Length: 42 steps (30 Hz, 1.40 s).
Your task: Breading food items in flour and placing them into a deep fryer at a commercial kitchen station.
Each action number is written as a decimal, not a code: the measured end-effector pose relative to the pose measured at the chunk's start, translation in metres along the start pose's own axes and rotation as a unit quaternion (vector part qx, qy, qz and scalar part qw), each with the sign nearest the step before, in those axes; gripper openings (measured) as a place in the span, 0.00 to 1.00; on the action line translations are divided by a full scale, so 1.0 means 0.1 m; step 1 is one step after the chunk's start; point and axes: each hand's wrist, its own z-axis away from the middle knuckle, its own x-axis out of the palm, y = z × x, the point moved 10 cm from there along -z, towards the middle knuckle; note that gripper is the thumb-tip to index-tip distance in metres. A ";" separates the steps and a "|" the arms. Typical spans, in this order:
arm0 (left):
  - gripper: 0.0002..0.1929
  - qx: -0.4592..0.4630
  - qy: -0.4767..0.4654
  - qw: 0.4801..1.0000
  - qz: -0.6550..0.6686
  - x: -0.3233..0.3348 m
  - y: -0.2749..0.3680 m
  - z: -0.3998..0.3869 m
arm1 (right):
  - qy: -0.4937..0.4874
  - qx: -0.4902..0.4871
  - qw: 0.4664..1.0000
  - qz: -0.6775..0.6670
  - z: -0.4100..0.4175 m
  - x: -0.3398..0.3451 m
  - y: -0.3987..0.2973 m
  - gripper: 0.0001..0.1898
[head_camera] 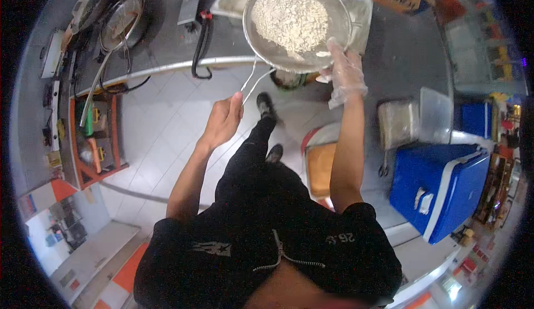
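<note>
A large round wire-mesh strainer (338, 21) holds a heap of pale, crumbly flour-like flakes (292, 17). My left hand (225, 119) is bare and grips the strainer's doubled wire handle (251, 79). A clear plastic glove covers my right hand (345, 69), which grasps the near right part of the rim, its fingertips over the edge beside the flakes. Beneath the strainer, a rectangular pale tray (362, 7) shows on both sides. Its contents under the mesh are mostly hidden.
A wok (139, 29) with a strainer and ladle in it sits on the dark counter (167, 57) at left. A black hose (202, 44) hangs over the counter's edge. Rightward are a blue cooler (434, 188), a plastic-wrapped block (398, 123) and scissors (384, 169). A stool (321, 169) stands below my right arm.
</note>
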 end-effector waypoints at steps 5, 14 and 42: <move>0.29 -0.096 -0.086 0.992 0.003 0.53 -0.53 0.88 | -0.164 0.020 0.981 -0.097 0.58 0.02 1.64 0.24; 0.28 -0.192 -0.211 0.958 0.021 1.73 -2.12 1.28 | -0.171 0.061 0.824 0.537 1.25 0.19 3.38 0.19; 0.18 0.064 0.045 0.997 0.020 3.66 -4.77 -2.45 | -0.080 0.018 0.885 0.458 0.09 2.33 5.36 0.28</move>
